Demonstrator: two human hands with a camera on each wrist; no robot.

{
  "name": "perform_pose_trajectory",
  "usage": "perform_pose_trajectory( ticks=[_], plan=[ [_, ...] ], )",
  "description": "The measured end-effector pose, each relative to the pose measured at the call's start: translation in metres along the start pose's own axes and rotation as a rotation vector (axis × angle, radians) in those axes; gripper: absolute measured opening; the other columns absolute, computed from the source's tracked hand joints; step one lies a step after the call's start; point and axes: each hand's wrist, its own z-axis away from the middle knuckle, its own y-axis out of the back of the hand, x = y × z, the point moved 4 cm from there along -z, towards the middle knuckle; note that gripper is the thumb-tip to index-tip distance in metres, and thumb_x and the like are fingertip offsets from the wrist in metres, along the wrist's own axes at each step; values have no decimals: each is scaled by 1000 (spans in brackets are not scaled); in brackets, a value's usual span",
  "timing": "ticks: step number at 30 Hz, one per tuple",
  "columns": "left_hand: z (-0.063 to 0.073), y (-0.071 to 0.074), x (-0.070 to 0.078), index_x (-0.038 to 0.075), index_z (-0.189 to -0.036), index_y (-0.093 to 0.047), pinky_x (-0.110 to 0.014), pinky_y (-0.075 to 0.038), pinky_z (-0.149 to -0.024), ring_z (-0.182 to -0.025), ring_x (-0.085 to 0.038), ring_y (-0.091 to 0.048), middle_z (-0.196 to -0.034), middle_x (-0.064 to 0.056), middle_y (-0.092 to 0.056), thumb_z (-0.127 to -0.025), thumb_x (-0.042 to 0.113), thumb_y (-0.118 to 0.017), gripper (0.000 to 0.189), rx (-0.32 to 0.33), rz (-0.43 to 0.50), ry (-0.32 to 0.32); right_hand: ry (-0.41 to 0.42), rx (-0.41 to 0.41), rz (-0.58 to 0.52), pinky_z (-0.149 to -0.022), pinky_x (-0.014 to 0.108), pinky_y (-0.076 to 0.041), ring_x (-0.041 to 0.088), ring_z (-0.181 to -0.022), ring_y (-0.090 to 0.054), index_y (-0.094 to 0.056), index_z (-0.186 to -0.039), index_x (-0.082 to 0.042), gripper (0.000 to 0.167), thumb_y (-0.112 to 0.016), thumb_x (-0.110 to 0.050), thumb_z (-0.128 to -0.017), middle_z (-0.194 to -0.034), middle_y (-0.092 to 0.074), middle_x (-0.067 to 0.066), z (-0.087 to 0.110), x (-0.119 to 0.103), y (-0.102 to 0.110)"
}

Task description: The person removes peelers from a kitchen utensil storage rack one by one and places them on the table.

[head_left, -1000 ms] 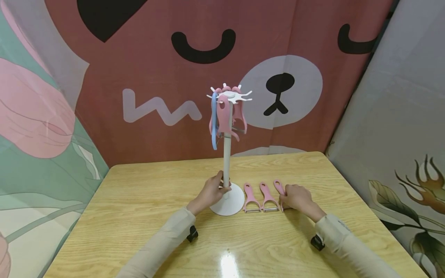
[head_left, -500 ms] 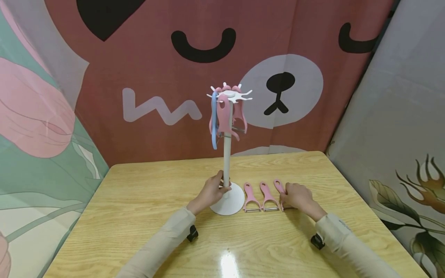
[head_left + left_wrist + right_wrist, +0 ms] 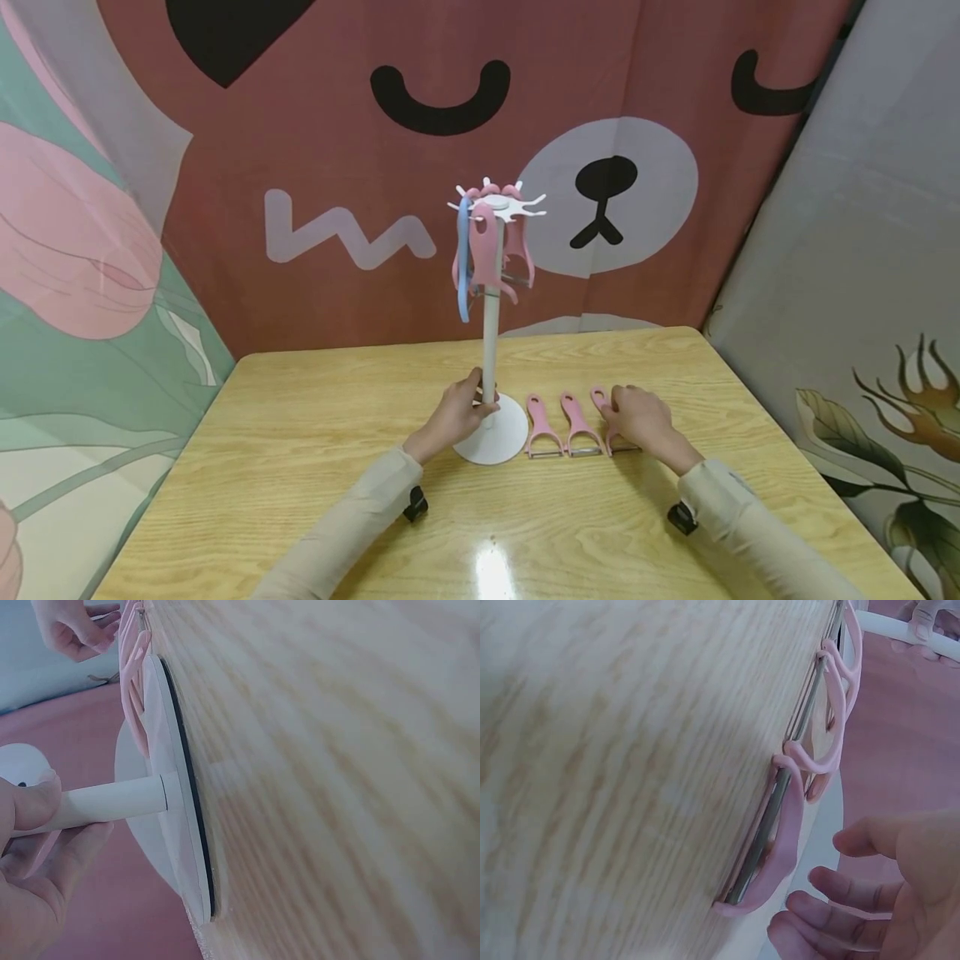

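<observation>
My left hand (image 3: 450,418) grips the white pole of a stand (image 3: 491,333) just above its round base (image 3: 504,442), thumb and fingers round it. Three pink Y-shaped peelers lie in a row right of the base: a near one (image 3: 538,423), a middle one (image 3: 575,419) and a rightmost one (image 3: 598,397). My right hand (image 3: 642,417) is over the rightmost peeler and partly covers it. In the right wrist view, its fingers (image 3: 840,915) are loosely bent and apart from that peeler's frame (image 3: 784,859). Pink peelers (image 3: 483,246) and a blue one (image 3: 462,267) hang from the stand's top.
The stand's white top (image 3: 497,202) has several outward hooks. Everything stands on a wooden table (image 3: 315,467), its far edge close to a red cloth backdrop (image 3: 322,300). A grey printed curtain (image 3: 847,275) borders the right side.
My right hand has risen slightly off the rightmost peeler, and more of that peeler's blade end shows. The left hand has stayed on the pole.
</observation>
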Motion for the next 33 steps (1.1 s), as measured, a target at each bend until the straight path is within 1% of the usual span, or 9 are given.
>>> perform_pose_trajectory(
  ticks=[3, 7, 12, 17, 22, 27, 33],
  plan=[
    [0, 0, 0, -5, -115, -52, -26, -59, -70, -87, -25, -70, -99, -10, -66, -92, 2, -69, 29, 1, 7, 1, 14, 26, 0, -45, 33, -36, 21, -55, -45, -53, -73, -10, 30, -61, -24, -98, -68, -49, 5, -2, -2, 1],
    [0, 0, 0, -4, -114, -52, -26, -59, -70, -87, -26, -70, -99, -11, -66, -92, -1, -68, 28, 2, 10, -4, 41, 60, -21, -44, 34, -39, 21, -55, -48, -60, -79, -8, 24, -62, -24, -98, -71, -53, 6, -5, -5, 3],
    [0, 0, 0, -5, -114, -52, -26, -59, -71, -88, -26, -70, -99, -11, -66, -92, 0, -69, 28, -4, 19, -2, 113, 103, -85, -46, 32, -39, 17, -54, -46, -63, -84, -7, 18, -62, -18, -98, -71, -53, 3, -8, -11, 7],
    [0, 0, 1, -6, -115, -52, -26, -59, -71, -88, -27, -71, -99, -12, -66, -92, 1, -68, 29, -7, 27, 3, 181, 153, -141, -50, 32, -41, 15, -57, -47, -63, -85, -7, 13, -62, -13, -97, -75, -56, 2, -12, -22, 14],
    [0, 0, 1, -5, -114, -52, -26, -59, -71, -88, -26, -70, -99, -11, -66, -92, 1, -69, 28, -8, 29, 12, 197, 188, -175, -52, 33, -43, 15, -59, -49, -63, -86, -7, 10, -62, -11, -96, -79, -59, 3, -18, -31, 21],
    [0, -1, -2, -5, -114, -52, -26, -59, -71, -87, -26, -70, -99, -11, -66, -91, -1, -69, 28, -4, 34, 4, 216, 206, -200, -52, 32, -44, 15, -62, -52, -63, -90, -6, 8, -60, -10, -96, -82, -60, 4, -27, -38, 27],
    [0, -2, -3, -3, -113, -52, -26, -59, -71, -88, -26, -70, -98, -11, -66, -92, 0, -69, 27, -2, 29, 5, 246, 266, -219, -55, 35, -49, 19, -68, -58, -63, -93, -5, 9, -60, -12, -96, -83, -62, 6, -34, -48, 41]
  ],
)
